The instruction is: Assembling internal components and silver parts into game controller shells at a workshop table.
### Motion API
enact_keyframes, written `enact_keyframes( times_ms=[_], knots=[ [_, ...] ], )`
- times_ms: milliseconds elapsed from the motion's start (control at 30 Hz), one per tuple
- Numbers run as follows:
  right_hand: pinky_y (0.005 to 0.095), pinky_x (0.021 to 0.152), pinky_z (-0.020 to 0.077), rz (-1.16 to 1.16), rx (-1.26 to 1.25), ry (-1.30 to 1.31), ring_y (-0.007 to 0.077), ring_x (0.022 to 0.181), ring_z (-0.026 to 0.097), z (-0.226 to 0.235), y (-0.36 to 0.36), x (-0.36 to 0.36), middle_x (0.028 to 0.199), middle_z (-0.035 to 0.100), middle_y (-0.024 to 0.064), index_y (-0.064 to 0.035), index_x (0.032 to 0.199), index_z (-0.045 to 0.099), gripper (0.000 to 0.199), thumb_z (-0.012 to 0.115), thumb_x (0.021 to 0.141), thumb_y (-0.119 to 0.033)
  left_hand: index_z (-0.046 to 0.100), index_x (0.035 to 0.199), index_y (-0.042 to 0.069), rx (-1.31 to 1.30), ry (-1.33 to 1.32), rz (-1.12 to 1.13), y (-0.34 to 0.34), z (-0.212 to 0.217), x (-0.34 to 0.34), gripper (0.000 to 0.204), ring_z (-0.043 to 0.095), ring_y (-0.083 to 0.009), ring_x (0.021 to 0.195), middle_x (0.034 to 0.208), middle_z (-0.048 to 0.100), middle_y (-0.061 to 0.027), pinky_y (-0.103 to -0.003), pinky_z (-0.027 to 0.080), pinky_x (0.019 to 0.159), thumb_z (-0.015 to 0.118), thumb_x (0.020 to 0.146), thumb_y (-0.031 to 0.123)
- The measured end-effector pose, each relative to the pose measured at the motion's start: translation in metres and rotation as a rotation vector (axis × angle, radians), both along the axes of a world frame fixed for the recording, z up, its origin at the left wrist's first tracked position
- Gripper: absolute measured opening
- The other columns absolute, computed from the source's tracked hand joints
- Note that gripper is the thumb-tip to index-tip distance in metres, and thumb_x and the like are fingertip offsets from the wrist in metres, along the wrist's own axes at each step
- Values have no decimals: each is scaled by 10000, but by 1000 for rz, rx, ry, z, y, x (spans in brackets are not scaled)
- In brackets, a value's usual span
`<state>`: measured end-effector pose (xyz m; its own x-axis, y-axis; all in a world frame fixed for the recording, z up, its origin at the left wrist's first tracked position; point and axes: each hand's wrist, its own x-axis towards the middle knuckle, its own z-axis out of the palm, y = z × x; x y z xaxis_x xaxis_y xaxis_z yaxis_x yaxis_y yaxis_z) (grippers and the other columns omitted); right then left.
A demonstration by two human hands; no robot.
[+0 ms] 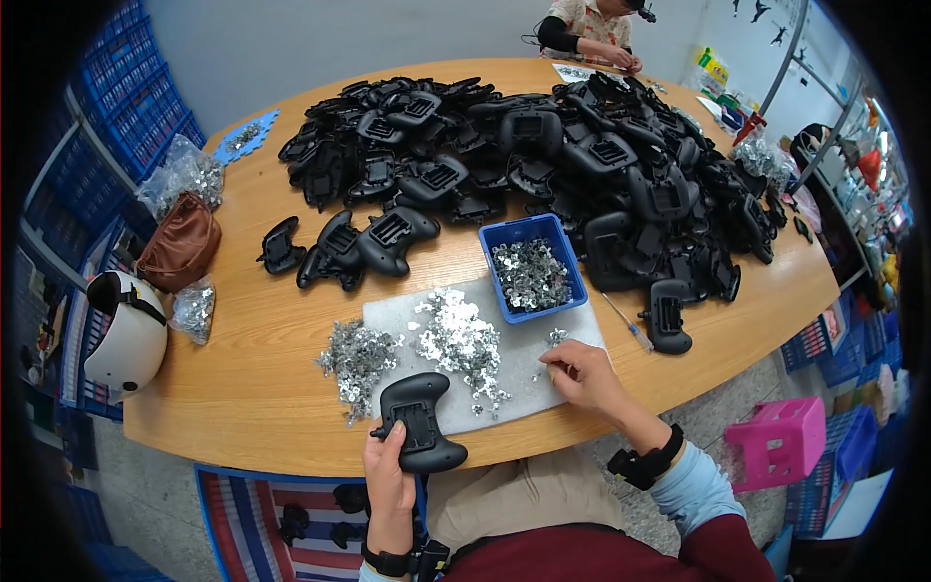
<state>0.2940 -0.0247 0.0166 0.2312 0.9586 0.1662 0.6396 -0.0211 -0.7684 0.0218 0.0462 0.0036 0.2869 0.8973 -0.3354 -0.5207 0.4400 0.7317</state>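
Tabletop [242, 330]: left hand [388, 475] holds curved, recessed black shell [421, 425]; right hand [587, 380] curled, grasp unclear.

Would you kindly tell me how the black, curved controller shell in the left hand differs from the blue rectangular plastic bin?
The black controller shell is held in the left hand; the blue bin stands unheld. The shell has two rounded grips, the bin straight sides. Both look like plastic.
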Motion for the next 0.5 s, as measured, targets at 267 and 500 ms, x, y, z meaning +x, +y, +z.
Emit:
enact_keyframes(
  times_ms=[267, 500],
  knots=[
    [358, 631, 480, 211, 69, -329, 286, 719, 571, 8, 3, -7, 793, 539, 106, -31, 903, 608, 174, 599, 729, -21, 518, 1052, 19, -17, 7, -37, 1, 3, 9, 210, 600, -122, 799, 936, 606, -59, -268, 508, 716, 567, 850, 46],
    [372, 625, 475, 132, -5, -320, 294, 754, 569, 5, 11, -10, 813, 540, 106, -41, 921, 600, 177, 589, 747, -67, 511, 1032, 48, -14, 27, 32, 0, -2, 0, 183, 598, -128, 826, 949, 595, -51, -270, 507, 727, 558, 856, 54]
  ],
)
